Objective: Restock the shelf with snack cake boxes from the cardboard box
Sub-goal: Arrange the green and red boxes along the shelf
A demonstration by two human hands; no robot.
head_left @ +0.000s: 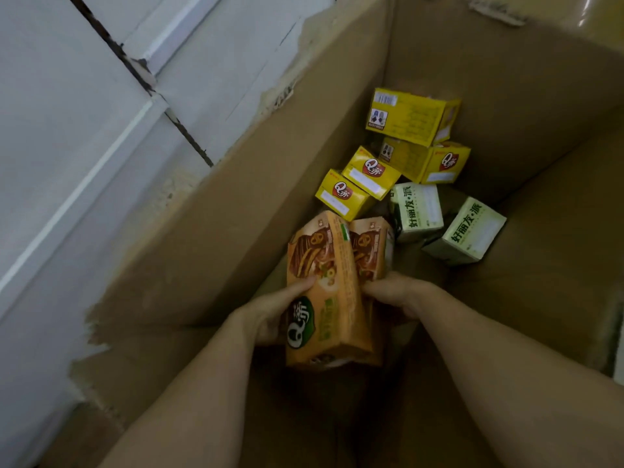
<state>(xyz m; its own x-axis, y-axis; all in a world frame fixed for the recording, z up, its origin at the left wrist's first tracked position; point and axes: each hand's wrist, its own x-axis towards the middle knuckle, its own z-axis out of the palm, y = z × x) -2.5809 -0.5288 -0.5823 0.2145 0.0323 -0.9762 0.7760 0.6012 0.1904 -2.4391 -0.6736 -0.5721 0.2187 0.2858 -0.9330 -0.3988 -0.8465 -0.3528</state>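
Observation:
Both my arms reach down into a big cardboard box. My left hand grips an orange snack cake box along its left side, thumb on its front. A second orange snack cake box stands right behind and beside it; my right hand is closed on its lower edge. Beyond them lie several yellow snack cake boxes and two pale green ones, loose on the box floor.
The cardboard box's torn left flap leans against a white shelf base or panel on the left. Its far wall and right wall rise high around the boxes. The shelf boards themselves are out of view.

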